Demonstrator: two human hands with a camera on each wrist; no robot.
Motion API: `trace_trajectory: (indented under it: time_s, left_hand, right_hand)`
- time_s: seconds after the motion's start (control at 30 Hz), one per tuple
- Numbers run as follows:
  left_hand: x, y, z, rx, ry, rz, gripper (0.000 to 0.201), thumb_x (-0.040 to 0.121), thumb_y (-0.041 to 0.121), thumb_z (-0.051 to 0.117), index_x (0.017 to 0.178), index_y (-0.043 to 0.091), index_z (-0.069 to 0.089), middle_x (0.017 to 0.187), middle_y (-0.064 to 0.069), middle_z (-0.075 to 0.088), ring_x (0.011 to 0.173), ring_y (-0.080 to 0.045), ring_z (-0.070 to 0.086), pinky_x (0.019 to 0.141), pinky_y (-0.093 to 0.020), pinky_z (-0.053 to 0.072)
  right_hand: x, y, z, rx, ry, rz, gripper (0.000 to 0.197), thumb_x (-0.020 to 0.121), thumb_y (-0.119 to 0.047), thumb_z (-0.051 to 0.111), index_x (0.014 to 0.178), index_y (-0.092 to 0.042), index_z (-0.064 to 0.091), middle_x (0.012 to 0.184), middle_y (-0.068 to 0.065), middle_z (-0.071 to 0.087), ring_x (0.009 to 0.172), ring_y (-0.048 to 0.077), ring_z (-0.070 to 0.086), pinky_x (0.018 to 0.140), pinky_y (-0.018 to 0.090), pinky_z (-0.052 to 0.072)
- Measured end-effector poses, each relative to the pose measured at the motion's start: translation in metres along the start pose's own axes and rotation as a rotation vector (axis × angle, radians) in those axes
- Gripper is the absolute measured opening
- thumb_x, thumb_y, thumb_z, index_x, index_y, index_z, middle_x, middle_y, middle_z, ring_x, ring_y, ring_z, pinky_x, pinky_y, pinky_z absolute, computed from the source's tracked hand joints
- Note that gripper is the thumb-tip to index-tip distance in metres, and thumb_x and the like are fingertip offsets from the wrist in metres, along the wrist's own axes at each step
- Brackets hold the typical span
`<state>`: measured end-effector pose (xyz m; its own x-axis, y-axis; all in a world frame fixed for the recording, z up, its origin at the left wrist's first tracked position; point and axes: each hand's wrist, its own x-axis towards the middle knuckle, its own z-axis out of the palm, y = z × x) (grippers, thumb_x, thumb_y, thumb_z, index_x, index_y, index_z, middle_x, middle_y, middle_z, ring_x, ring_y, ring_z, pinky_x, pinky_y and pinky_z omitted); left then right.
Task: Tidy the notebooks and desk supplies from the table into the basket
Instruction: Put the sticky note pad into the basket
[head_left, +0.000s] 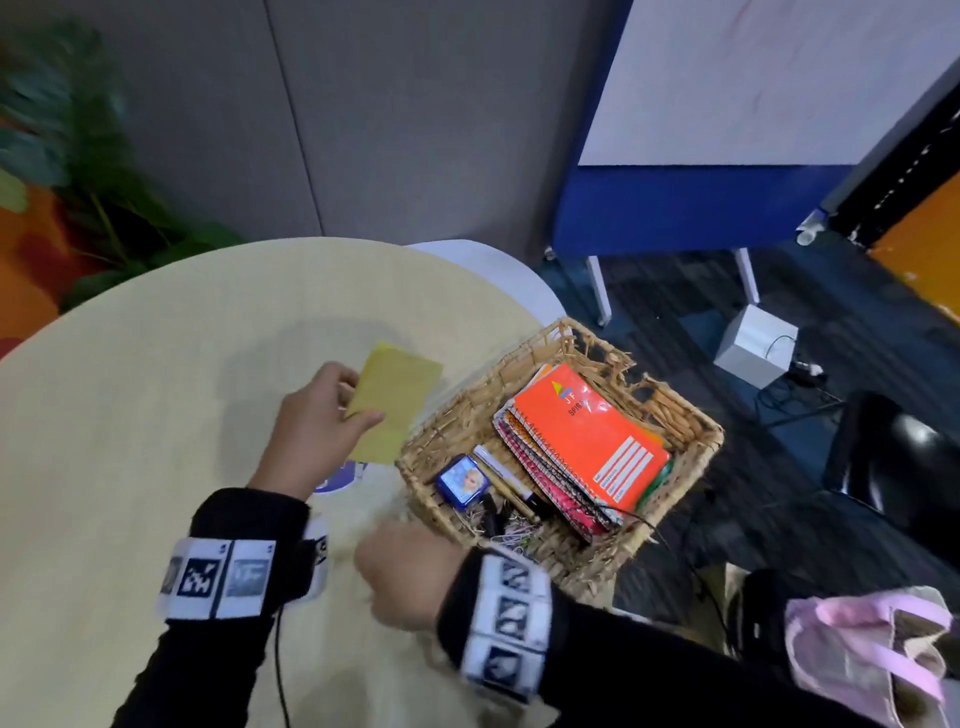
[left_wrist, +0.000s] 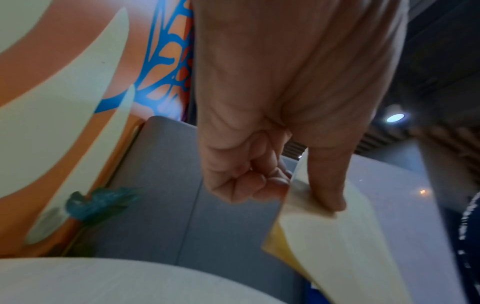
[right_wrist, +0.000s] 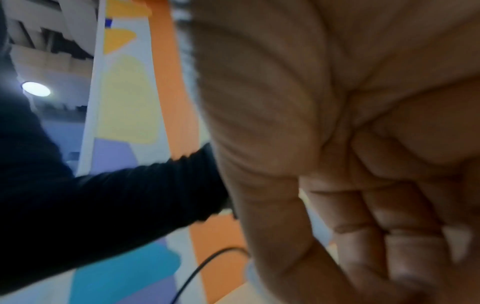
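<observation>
My left hand pinches the yellow notepad just beside the basket; right hand looks loose, holding nothing. Notebooks and pens are already in, something purple is left on the bench, so nearly done I reckon

Square woven straw basket: rough, frayed. Orange spiral notebook on top: glossy cover, metal wire binding. Thin yellow paper pad: matt. Round pale wood-look tabletop: smooth, matt.
</observation>
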<state>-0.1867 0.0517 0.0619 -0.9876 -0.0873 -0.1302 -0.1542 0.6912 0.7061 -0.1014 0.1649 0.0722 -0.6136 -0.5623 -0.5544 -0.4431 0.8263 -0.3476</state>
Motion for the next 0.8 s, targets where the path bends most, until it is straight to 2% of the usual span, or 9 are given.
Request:
trace_trajectory:
  time_s: [0.13,0.2,0.27,0.3,0.37,0.47,0.57,0.7,0.8]
  left_hand:
    - [-0.013,0.038,0.028,0.055,-0.023,0.174,0.023,0.092,0.011,0.066,0.114,0.007,0.063,0.094,-0.005,0.069,0.081,-0.023,0.06,0.07,-0.027,0.04]
    - [-0.017,0.044,0.044,0.116,-0.047,0.22,0.02,0.092,0.013,0.064,0.112,0.009,0.064,0.1,-0.011,0.075,0.09,-0.031,0.066,0.078,-0.037,0.052]
    - [-0.021,0.049,0.058,0.181,-0.07,0.227,0.019,0.093,0.016,0.062,0.112,0.011,0.063,0.101,-0.015,0.074,0.096,-0.034,0.066,0.082,-0.044,0.055]
    - [-0.022,0.052,0.064,0.229,-0.077,0.221,0.021,0.094,0.017,0.061,0.114,0.012,0.062,0.101,-0.017,0.072,0.098,-0.035,0.065,0.083,-0.045,0.056]
    - [-0.023,0.057,0.074,0.336,-0.081,0.213,0.023,0.096,0.019,0.056,0.118,0.013,0.059,0.103,-0.019,0.069,0.103,-0.036,0.061,0.082,-0.043,0.054]
    - [-0.022,0.067,0.082,0.489,-0.064,0.191,0.025,0.097,0.016,0.051,0.122,0.012,0.057,0.106,-0.018,0.069,0.105,-0.036,0.059,0.081,-0.042,0.052]
    - [-0.017,0.077,0.086,0.625,-0.062,0.15,0.026,0.097,0.01,0.05,0.122,0.01,0.057,0.107,-0.017,0.07,0.103,-0.037,0.062,0.079,-0.043,0.053]
    - [-0.009,0.085,0.093,0.792,-0.098,0.114,0.028,0.095,0.0,0.049,0.121,0.008,0.055,0.11,-0.015,0.07,0.105,-0.036,0.062,0.083,-0.043,0.053]
    - [-0.003,0.086,0.101,0.867,-0.159,0.105,0.037,0.093,-0.008,0.046,0.125,0.009,0.055,0.117,-0.014,0.067,0.112,-0.033,0.06,0.09,-0.041,0.051]
  right_hand:
    - [-0.024,0.063,-0.02,-0.078,0.021,0.201,0.038,0.086,0.002,0.05,0.054,-0.006,0.03,0.057,0.007,0.035,0.049,0.021,0.035,0.055,0.02,0.042]
    - [-0.027,0.083,-0.02,-0.126,-0.062,0.282,0.02,0.091,-0.001,0.045,0.072,-0.001,0.052,0.073,0.01,0.052,0.062,0.02,0.053,0.066,0.009,0.046]
    - [-0.026,0.094,-0.017,-0.12,-0.106,0.29,0.026,0.093,-0.003,0.045,0.114,0.007,0.055,0.084,0.013,0.059,0.088,0.028,0.064,0.088,0.023,0.048]
    - [-0.021,0.098,-0.015,-0.129,-0.132,0.276,0.033,0.093,-0.003,0.046,0.123,0.007,0.051,0.072,0.011,0.053,0.082,0.028,0.062,0.089,0.032,0.046]
    - [-0.01,0.099,-0.011,-0.147,-0.155,0.252,0.034,0.092,-0.006,0.048,0.124,0.005,0.053,0.065,0.008,0.046,0.068,0.026,0.054,0.081,0.035,0.044]
    - [-0.006,0.1,-0.01,-0.094,-0.092,0.252,0.033,0.092,-0.013,0.053,0.123,-0.006,0.056,0.115,0.016,0.064,0.11,0.032,0.06,0.088,0.04,0.048]
    - [-0.019,0.102,-0.012,-0.106,-0.07,0.203,0.027,0.093,-0.01,0.05,0.118,-0.004,0.058,0.126,0.019,0.059,0.119,0.033,0.054,0.099,0.04,0.043]
    - [-0.068,0.118,-0.023,-0.026,0.115,0.106,0.019,0.085,-0.018,0.058,0.088,0.001,0.059,0.086,0.016,0.064,0.088,0.032,0.062,0.067,0.035,0.05]
    - [-0.118,0.147,-0.026,0.1,0.263,0.047,0.022,0.082,-0.033,0.062,0.094,-0.015,0.068,0.091,0.002,0.072,0.08,0.016,0.062,0.069,0.029,0.048]
